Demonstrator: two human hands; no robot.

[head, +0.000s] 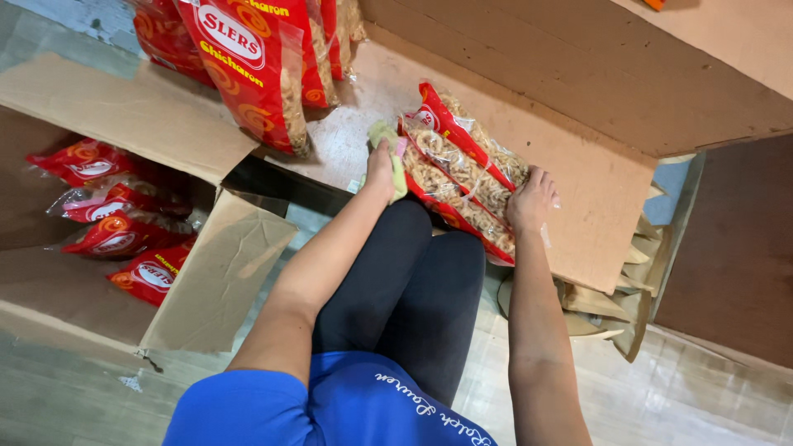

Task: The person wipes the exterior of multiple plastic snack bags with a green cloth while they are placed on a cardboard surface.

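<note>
Two or three red-and-clear snack bags (462, 177), filled with pale curled crisps, lie side by side on a flat sheet of cardboard (595, 182). My left hand (382, 168) grips a light green cloth (395, 157) and presses it against the near end of the bags. My right hand (530, 202) rests on the right edge of the same bags, fingers curled over the clear plastic. My knees in dark leggings sit just below the bags.
An open cardboard box (223, 264) at the left holds several more red snack bags (116, 235). Other upright red bags (256, 66) stand at the top. Folded cardboard pieces (628, 306) lie at the right beside a dark brown panel (735, 256).
</note>
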